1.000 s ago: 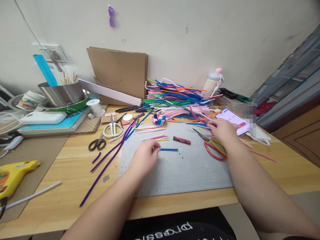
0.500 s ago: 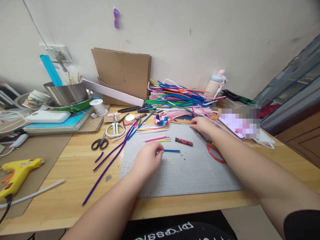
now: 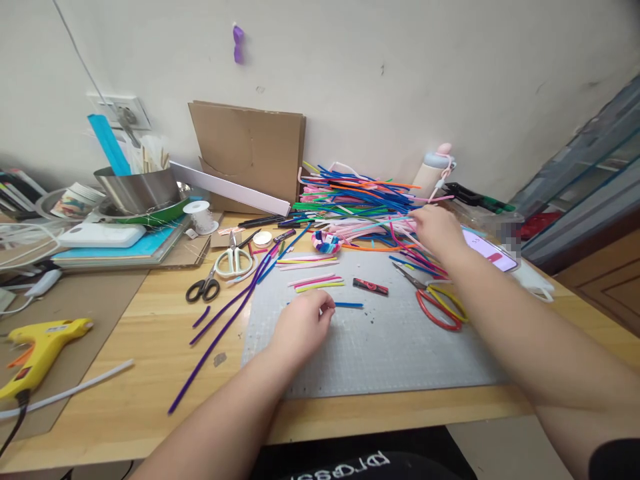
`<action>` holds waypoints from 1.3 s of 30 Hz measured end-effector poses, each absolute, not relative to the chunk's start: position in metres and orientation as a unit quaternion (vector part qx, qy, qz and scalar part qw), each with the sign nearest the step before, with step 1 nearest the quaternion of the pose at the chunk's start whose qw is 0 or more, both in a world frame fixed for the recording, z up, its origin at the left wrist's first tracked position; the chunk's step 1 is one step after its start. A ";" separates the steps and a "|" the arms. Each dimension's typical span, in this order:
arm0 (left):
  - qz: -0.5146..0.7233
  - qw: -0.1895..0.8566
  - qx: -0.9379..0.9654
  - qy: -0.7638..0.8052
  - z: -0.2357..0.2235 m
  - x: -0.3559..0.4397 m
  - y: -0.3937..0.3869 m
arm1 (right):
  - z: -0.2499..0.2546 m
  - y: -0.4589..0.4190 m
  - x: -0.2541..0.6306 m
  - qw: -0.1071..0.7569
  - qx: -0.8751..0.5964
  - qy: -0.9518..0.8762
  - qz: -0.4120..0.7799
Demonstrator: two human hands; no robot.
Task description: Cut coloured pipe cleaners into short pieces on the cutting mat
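Observation:
My left hand point(image 3: 306, 320) rests low over the grey cutting mat point(image 3: 390, 360), its fingers curled with nothing showing between them. Just behind it lies a short blue pipe cleaner point(image 3: 350, 305), partly hidden by the hand. At the right edge of the pile of coloured pipe cleaners point(image 3: 350, 193), the closed fingertips of my right hand point(image 3: 434, 230) hold the end of a light blue pipe cleaner point(image 3: 393, 221). Short pink, white and yellow pieces point(image 3: 317, 283) lie on the mat in small groups, beside a black-and-red tube-shaped item point(image 3: 371, 287).
Red-and-yellow-handled scissors point(image 3: 439, 307) lie under my right forearm. White-handled scissors point(image 3: 233, 261), black-handled scissors point(image 3: 203, 289) and long purple pipe cleaners point(image 3: 215, 343) are left of the mat. A yellow glue gun point(image 3: 43, 353) lies far left; a phone point(image 3: 487, 251) is at right.
My right hand has moved right and up into the pile's right side, uncovering the scissors. My left hand has come off the blue pipe cleaner, which stays on the mat.

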State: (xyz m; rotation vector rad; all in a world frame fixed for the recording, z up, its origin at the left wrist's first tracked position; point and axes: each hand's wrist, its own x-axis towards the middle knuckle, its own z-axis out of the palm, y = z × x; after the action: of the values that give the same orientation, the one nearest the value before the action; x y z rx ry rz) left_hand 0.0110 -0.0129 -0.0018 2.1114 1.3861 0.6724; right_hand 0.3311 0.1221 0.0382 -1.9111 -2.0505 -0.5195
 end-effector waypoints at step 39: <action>0.354 0.224 0.731 0.539 -0.036 -0.070 -0.140 | -0.010 -0.098 0.175 0.188 -0.422 -0.846 0.265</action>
State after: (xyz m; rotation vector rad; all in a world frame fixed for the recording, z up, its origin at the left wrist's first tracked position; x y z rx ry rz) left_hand -0.0700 -0.1400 -0.0355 2.0172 1.4882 0.9758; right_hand 0.1746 -0.0983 -0.0104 -1.1881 -2.3812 0.7453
